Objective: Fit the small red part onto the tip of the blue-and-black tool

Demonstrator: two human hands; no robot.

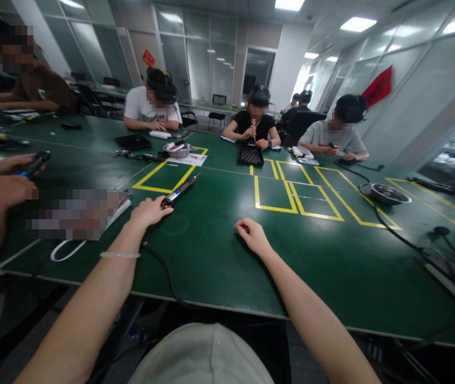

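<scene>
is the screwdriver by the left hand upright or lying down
Lying down: the screwdriver stretches along the green table, left hand at its rear end.

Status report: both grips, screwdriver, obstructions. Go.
Left grip at near end of screwdriver, tip pointing away. Right grip curled, contents unclear. Cord on table between forearms.

Touching the near end of a long dark tool point(181, 190) with the left hand point(149, 212), just left of the middle of the frame. Curling the right hand point(253, 234) at the green table point(219, 272), near the middle. At far left, a blue and black tool point(36, 162) by another person's hands point(13, 189). Yellow tape boxes point(277, 209) right of the middle.
</scene>
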